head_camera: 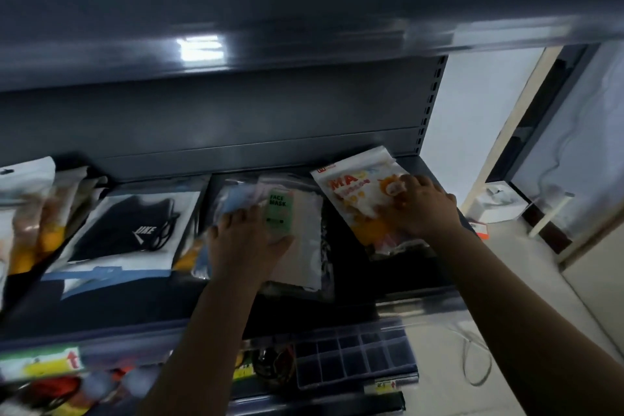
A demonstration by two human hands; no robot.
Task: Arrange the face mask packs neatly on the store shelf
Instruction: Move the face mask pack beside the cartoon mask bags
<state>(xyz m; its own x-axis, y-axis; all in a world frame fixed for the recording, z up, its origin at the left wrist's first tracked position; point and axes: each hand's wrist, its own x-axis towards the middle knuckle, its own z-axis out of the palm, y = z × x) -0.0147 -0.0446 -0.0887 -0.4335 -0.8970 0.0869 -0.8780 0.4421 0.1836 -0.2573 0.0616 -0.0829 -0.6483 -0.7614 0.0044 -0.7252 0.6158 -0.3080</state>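
- Two hands in view, both over the dark shelf point(398, 287).
- Flat packs on the shelf: three plain to see; more sit under them, count unclear through blur.
- Black mask pack point(128, 230), left of both hands, untouched.
- Clear pack with green "FACE MASK" label point(297, 230), mid-shelf. Left hand point(243, 246) lies on its left part, thumb by the label, fingers spread and pressing on a bluish pack edge beneath.
- White-and-orange pack point(358, 203), right end, tilted. Right hand point(422, 206) rests on its right side, fingers bent on the film; real grip or mere press, cannot tell.
- Upright packs point(30, 209) stand at far left.
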